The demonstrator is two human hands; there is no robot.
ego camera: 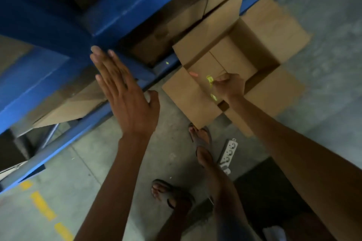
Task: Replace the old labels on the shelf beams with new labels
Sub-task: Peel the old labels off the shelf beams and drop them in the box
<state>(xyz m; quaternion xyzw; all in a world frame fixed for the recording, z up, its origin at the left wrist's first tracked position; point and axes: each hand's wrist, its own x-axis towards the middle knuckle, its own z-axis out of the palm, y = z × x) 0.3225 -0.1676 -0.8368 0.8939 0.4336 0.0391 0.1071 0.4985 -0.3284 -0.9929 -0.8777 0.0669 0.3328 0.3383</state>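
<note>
My left hand (125,92) is flat with straight fingers, its fingertips at the blue shelf beam (121,19) where the beam meets the upright. My right hand (229,86) reaches down over an open cardboard box (274,84) on the floor and pinches small yellow-green label scraps (210,80). Another yellow-green scrap (214,97) shows just below that hand. A tiny yellow-green fleck (167,62) sticks on the lower blue beam (164,64).
Closed cardboard boxes (64,107) fill the lower shelf levels. A white power strip (228,151) lies on the concrete floor beside my sandalled feet (199,137). A dark mat (268,191) lies at the lower right. Yellow dashes (43,205) mark the floor at left.
</note>
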